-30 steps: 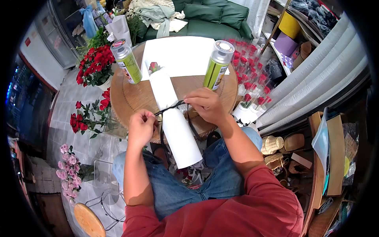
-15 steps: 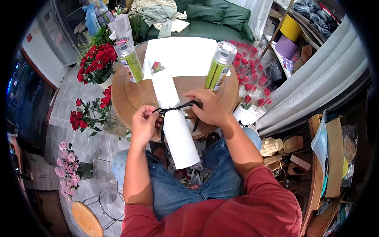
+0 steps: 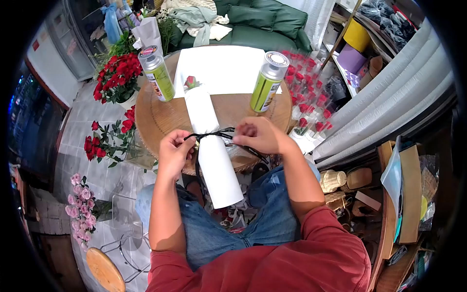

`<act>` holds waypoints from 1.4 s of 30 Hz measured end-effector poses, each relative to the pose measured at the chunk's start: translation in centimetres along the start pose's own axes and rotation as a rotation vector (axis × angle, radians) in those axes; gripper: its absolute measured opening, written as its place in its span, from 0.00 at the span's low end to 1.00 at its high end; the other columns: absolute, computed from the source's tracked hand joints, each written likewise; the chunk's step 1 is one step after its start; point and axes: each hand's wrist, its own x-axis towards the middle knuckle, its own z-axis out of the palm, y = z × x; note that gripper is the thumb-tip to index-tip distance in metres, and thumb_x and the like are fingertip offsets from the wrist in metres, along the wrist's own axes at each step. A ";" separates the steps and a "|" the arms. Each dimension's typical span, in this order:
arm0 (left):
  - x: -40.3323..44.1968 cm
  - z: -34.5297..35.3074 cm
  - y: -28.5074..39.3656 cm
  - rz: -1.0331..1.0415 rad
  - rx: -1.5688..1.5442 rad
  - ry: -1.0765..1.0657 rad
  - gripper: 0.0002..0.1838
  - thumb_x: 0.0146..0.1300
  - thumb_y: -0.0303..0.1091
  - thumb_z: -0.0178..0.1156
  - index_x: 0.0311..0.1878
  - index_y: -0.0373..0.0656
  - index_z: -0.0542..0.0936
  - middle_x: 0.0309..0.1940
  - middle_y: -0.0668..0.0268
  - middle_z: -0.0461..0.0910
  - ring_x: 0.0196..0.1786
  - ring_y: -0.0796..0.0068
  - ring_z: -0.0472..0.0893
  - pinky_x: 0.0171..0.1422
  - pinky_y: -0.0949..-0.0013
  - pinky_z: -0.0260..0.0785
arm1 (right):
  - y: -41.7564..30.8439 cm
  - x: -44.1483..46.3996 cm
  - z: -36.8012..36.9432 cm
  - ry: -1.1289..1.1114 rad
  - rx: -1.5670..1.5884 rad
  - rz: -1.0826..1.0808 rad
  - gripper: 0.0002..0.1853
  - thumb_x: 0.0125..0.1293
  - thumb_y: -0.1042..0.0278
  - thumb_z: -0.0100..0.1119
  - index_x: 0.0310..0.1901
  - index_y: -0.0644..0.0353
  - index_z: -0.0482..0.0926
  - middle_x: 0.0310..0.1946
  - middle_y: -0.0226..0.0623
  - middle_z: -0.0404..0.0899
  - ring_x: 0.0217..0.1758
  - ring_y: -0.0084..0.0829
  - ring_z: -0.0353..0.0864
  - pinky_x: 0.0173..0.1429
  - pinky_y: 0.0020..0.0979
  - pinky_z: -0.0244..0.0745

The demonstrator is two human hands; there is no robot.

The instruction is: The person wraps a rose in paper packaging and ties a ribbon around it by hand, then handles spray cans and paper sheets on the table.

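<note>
A single red rose (image 3: 191, 82) pokes out of the top of a white paper wrap (image 3: 219, 170), which rests across the round table's near edge and extends over my lap. A black ribbon (image 3: 211, 134) circles the wrap at its narrow waist, with loops or strands to the right and a tail hanging down the left. My left hand (image 3: 173, 152) pinches the ribbon at the wrap's left side. On the other side, my right hand (image 3: 260, 136) grips the ribbon between thumb and fingers; a loose tail runs below it. The exact knot is too small to make out.
Two green spray cans (image 3: 159, 78) (image 3: 266, 85) stand on the wooden table (image 3: 155, 117), near a white paper sheet (image 3: 228, 65). Red roses (image 3: 119, 73) and pink roses (image 3: 81, 207) stand at left. Individually wrapped roses (image 3: 309, 90) are at right, beside a curtain (image 3: 379, 102).
My right hand has shifted slightly down and right and changed its hold on the ribbon. Ribbon strands now spread beside it. My left hand keeps its pinch.
</note>
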 end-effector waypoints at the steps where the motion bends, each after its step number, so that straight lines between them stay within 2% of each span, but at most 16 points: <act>1: 0.0 0.1 0.0 0.000 0.002 -0.002 0.04 0.67 0.25 0.67 0.41 0.39 0.81 0.28 0.72 0.80 0.27 0.83 0.77 0.28 0.78 0.68 | -0.5 0.2 0.8 0.149 0.013 -0.074 0.22 0.63 0.60 0.74 0.51 0.69 0.83 0.40 0.41 0.86 0.38 0.24 0.83 0.43 0.28 0.79; 2: 0.0 0.1 0.1 0.004 0.001 -0.006 0.04 0.67 0.25 0.66 0.42 0.39 0.81 0.28 0.72 0.80 0.28 0.84 0.77 0.28 0.78 0.68 | -1.2 0.2 1.4 0.155 0.118 -0.201 0.19 0.62 0.68 0.73 0.53 0.66 0.83 0.38 0.39 0.85 0.37 0.24 0.83 0.41 0.28 0.78; 3: 0.0 0.1 0.0 0.010 -0.008 -0.006 0.04 0.67 0.25 0.66 0.42 0.39 0.81 0.28 0.72 0.80 0.28 0.84 0.77 0.28 0.79 0.68 | -1.2 0.4 1.6 0.155 0.118 -0.201 0.19 0.62 0.68 0.73 0.53 0.66 0.83 0.38 0.39 0.85 0.37 0.24 0.83 0.41 0.28 0.78; 5: 0.0 0.0 0.0 0.011 -0.012 -0.007 0.04 0.67 0.25 0.66 0.42 0.39 0.81 0.28 0.72 0.81 0.28 0.84 0.77 0.29 0.79 0.69 | -0.6 0.8 1.9 0.203 0.022 -0.304 0.16 0.61 0.76 0.72 0.51 0.63 0.84 0.38 0.32 0.83 0.33 0.21 0.78 0.39 0.24 0.75; 9: 0.0 -0.2 -0.3 0.008 -0.030 -0.004 0.04 0.67 0.25 0.66 0.42 0.39 0.81 0.30 0.71 0.82 0.28 0.84 0.78 0.30 0.79 0.69 | 0.3 1.8 2.6 0.302 -0.078 -0.453 0.11 0.62 0.76 0.69 0.47 0.61 0.86 0.39 0.38 0.84 0.34 0.25 0.82 0.39 0.28 0.78; 11: 0.0 -0.1 -0.2 0.006 -0.026 -0.001 0.04 0.67 0.25 0.66 0.42 0.39 0.81 0.30 0.71 0.82 0.28 0.84 0.78 0.30 0.79 0.69 | 0.5 2.5 3.3 0.476 -0.081 -0.585 0.08 0.63 0.79 0.67 0.44 0.60 0.87 0.36 0.37 0.85 0.34 0.25 0.83 0.39 0.28 0.78; 12: -0.1 0.0 -0.1 0.003 -0.020 0.001 0.04 0.68 0.25 0.66 0.43 0.39 0.81 0.30 0.71 0.83 0.28 0.84 0.78 0.30 0.79 0.69 | 0.6 2.6 3.7 0.476 -0.081 -0.585 0.08 0.63 0.79 0.67 0.44 0.60 0.87 0.36 0.37 0.85 0.34 0.25 0.83 0.39 0.28 0.78; 14: -0.1 -0.1 -0.2 0.010 -0.021 -0.001 0.04 0.68 0.25 0.66 0.43 0.40 0.80 0.30 0.71 0.83 0.28 0.84 0.78 0.30 0.79 0.69 | 0.6 2.7 4.4 0.448 0.147 -0.282 0.08 0.63 0.81 0.65 0.43 0.63 0.86 0.33 0.35 0.87 0.33 0.23 0.84 0.39 0.27 0.79; 15: 0.0 -0.1 -0.3 0.016 -0.023 -0.004 0.04 0.68 0.25 0.66 0.43 0.40 0.80 0.30 0.71 0.83 0.29 0.84 0.78 0.30 0.79 0.69 | 0.7 2.9 4.6 0.448 0.147 -0.282 0.08 0.63 0.81 0.65 0.43 0.63 0.86 0.33 0.35 0.87 0.33 0.23 0.84 0.39 0.27 0.79; 17: 0.0 -0.2 -0.4 0.018 -0.031 -0.005 0.04 0.68 0.25 0.66 0.43 0.40 0.80 0.30 0.71 0.82 0.28 0.84 0.78 0.30 0.79 0.69 | 1.0 3.3 4.8 0.380 0.526 -0.121 0.06 0.64 0.81 0.65 0.42 0.66 0.85 0.33 0.34 0.87 0.34 0.20 0.84 0.40 0.24 0.78; 21: 0.0 -0.2 -0.4 0.021 -0.034 -0.008 0.04 0.68 0.25 0.65 0.43 0.39 0.80 0.30 0.71 0.82 0.28 0.84 0.78 0.30 0.79 0.69 | 0.4 3.0 4.4 0.351 0.525 -0.153 0.05 0.64 0.81 0.65 0.41 0.70 0.84 0.34 0.34 0.87 0.35 0.19 0.84 0.40 0.22 0.79; 24: 0.0 -0.2 -0.3 0.028 -0.047 -0.015 0.04 0.67 0.23 0.64 0.44 0.38 0.82 0.30 0.71 0.82 0.28 0.84 0.78 0.30 0.79 0.69 | 0.1 2.7 4.2 0.339 0.363 -0.118 0.05 0.64 0.82 0.64 0.42 0.71 0.84 0.35 0.35 0.87 0.36 0.20 0.85 0.41 0.22 0.79; 32: -0.1 -0.1 -0.3 0.034 -0.038 -0.016 0.06 0.67 0.22 0.63 0.45 0.36 0.83 0.31 0.70 0.83 0.29 0.83 0.78 0.30 0.79 0.69 | 0.8 2.8 3.5 0.253 0.601 -0.094 0.04 0.65 0.84 0.61 0.41 0.71 0.82 0.37 0.36 0.87 0.36 0.22 0.85 0.43 0.23 0.80; 36: -0.1 0.0 -0.1 0.026 -0.024 -0.005 0.06 0.66 0.20 0.61 0.44 0.35 0.83 0.30 0.70 0.82 0.29 0.82 0.78 0.31 0.77 0.70 | 0.4 2.8 4.3 0.281 0.685 -0.103 0.04 0.66 0.84 0.58 0.40 0.70 0.82 0.36 0.37 0.87 0.36 0.22 0.85 0.42 0.24 0.80; 38: -0.1 0.0 -0.2 0.029 -0.020 -0.013 0.06 0.66 0.20 0.61 0.44 0.35 0.83 0.29 0.70 0.82 0.29 0.82 0.78 0.31 0.77 0.70 | 1.8 3.3 5.0 0.403 0.513 -0.074 0.04 0.67 0.82 0.57 0.39 0.69 0.83 0.33 0.35 0.86 0.34 0.20 0.84 0.39 0.23 0.79; 42: -0.2 0.0 -0.1 0.025 -0.010 -0.010 0.05 0.65 0.21 0.62 0.43 0.35 0.84 0.28 0.70 0.82 0.27 0.83 0.78 0.29 0.78 0.70 | 2.4 3.3 5.3 0.476 0.304 -0.120 0.05 0.66 0.80 0.60 0.41 0.67 0.83 0.32 0.33 0.86 0.32 0.18 0.83 0.36 0.24 0.78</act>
